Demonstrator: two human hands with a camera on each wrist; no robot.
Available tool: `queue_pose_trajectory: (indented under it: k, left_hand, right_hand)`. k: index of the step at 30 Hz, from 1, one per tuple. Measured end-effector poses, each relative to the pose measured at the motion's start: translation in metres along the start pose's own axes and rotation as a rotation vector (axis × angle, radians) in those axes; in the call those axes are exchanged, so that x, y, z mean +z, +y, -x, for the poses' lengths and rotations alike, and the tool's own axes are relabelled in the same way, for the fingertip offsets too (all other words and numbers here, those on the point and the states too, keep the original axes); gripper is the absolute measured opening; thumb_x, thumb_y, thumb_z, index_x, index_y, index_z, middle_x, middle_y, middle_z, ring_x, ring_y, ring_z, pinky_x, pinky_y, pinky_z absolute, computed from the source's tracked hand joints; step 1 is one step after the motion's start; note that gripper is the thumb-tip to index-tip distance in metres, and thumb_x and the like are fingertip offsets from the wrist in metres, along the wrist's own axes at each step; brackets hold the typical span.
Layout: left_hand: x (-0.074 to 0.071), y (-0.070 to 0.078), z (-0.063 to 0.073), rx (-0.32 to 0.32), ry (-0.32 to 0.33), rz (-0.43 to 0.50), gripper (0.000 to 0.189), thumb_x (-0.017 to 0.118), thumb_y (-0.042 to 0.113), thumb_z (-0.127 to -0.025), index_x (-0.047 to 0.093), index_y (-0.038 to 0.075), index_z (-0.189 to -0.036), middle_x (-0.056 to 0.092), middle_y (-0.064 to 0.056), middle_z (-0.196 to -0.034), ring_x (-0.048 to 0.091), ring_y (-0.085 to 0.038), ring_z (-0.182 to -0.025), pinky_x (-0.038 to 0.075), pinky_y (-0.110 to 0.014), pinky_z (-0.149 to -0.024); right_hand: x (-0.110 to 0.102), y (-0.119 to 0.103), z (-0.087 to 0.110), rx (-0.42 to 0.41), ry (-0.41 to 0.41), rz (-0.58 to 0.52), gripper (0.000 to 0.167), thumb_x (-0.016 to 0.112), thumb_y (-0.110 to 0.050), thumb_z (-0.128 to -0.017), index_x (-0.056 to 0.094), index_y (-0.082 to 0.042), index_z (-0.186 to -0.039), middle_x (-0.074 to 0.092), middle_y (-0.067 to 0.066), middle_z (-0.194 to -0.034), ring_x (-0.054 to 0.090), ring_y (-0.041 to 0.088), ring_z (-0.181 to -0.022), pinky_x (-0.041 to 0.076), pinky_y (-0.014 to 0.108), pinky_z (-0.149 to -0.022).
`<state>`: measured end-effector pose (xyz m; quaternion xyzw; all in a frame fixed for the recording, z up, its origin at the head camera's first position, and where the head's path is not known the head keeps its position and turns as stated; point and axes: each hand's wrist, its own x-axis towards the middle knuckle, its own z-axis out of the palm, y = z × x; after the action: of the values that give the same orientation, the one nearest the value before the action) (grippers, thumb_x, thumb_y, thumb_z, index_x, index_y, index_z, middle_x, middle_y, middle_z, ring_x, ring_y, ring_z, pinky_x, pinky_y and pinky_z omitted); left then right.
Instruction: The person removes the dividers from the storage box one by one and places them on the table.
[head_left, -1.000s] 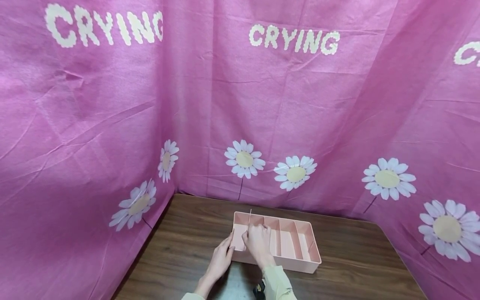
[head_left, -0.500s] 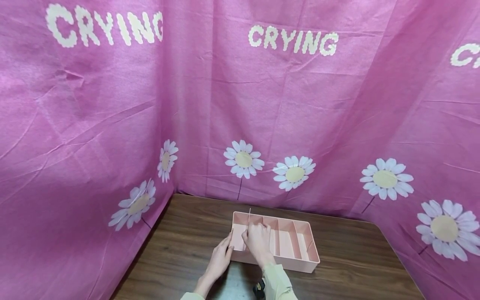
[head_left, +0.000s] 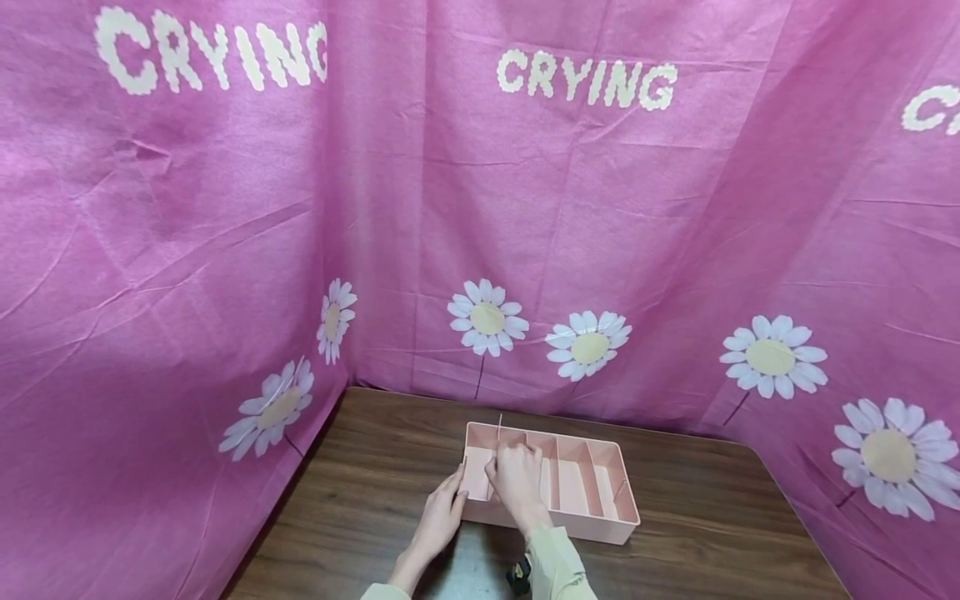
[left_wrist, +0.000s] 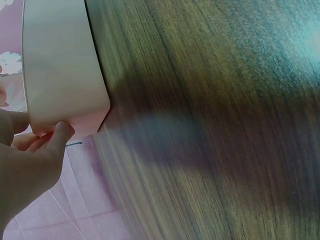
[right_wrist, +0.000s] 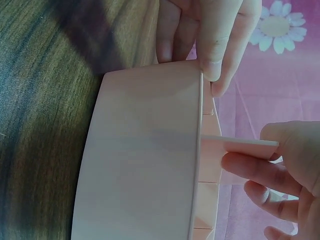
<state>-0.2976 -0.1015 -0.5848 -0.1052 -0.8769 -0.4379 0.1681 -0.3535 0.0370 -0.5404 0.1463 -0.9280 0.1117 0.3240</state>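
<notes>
A pink organizer box (head_left: pixel 588 527) with upright partitions sits on the table, long side toward me. My right hand (head_left: pixel 517 483), over the left part of the box, pinches a thin pink divider (right_wrist: pixel 252 146) between thumb and fingers. The divider stands upright across the box, its far upper edge rising above the rim. My left hand (head_left: pixel 440 515) holds the box's left end. In the left wrist view, the thumb (left_wrist: pixel 61 132) presses on the outside of the end wall near the rim. The divider's lower edge is hidden by the box wall.
The dark wood-grain table (head_left: pixel 720 500) extends around the box. Behind and to the left hangs a pink cloth (head_left: pixel 405 250) with daisies and white lettering. A small black object (head_left: pixel 518 575) shows beside the right sleeve (head_left: pixel 555 567).
</notes>
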Motion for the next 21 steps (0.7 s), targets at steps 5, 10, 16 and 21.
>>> queue_pose_trajectory:
  k: [5,10,16,21]
  left_hand:
    - [0.0003,0.0000,0.0007,0.012,0.011,-0.001,0.042,0.058,-0.001,-0.094,0.052,-0.015,-0.134,0.061,-0.030,-0.131,0.062,-0.043,-0.118,0.051,-0.054,-0.099]
    - [0.0012,-0.0014,-0.0002,0.017,0.013,-0.009,0.042,0.058,0.001,-0.095,0.052,-0.014,-0.134,0.062,-0.029,-0.130,0.063,-0.042,-0.118,0.051,-0.052,-0.098]
    - [0.0023,-0.0018,-0.0008,0.020,0.012,-0.020,0.042,0.058,-0.002,-0.094,0.052,-0.015,-0.134,0.063,-0.030,-0.129,0.063,-0.041,-0.117,0.051,-0.052,-0.099]
    - [0.0008,0.0013,-0.0015,0.038,0.019,-0.029,0.042,0.058,-0.003,-0.093,0.052,-0.016,-0.132,0.063,-0.030,-0.127,0.064,-0.043,-0.115,0.052,-0.053,-0.097]
  right_hand:
    - [-0.0017,0.0009,-0.0004,-0.010,0.006,-0.009,0.020,0.072,-0.008,-0.068,0.055,-0.012,-0.058,0.058,0.005,-0.052,0.061,0.025,-0.058,0.048,0.048,-0.082]
    - [-0.0025,0.0017,-0.0032,-0.020,0.004,-0.010,0.021,0.071,-0.008,-0.069,0.054,-0.011,-0.056,0.059,0.007,-0.052,0.061,0.027,-0.058,0.049,0.050,-0.081]
    - [-0.0031,0.0023,-0.0054,-0.022,-0.005,-0.001,0.024,0.071,-0.007,-0.069,0.052,-0.012,-0.054,0.059,0.007,-0.052,0.061,0.027,-0.057,0.048,0.049,-0.080]
    - [-0.0046,0.0018,-0.0053,-0.027,0.002,-0.003,0.023,0.071,-0.007,-0.069,0.053,-0.012,-0.054,0.060,0.008,-0.052,0.061,0.027,-0.058,0.049,0.049,-0.081]
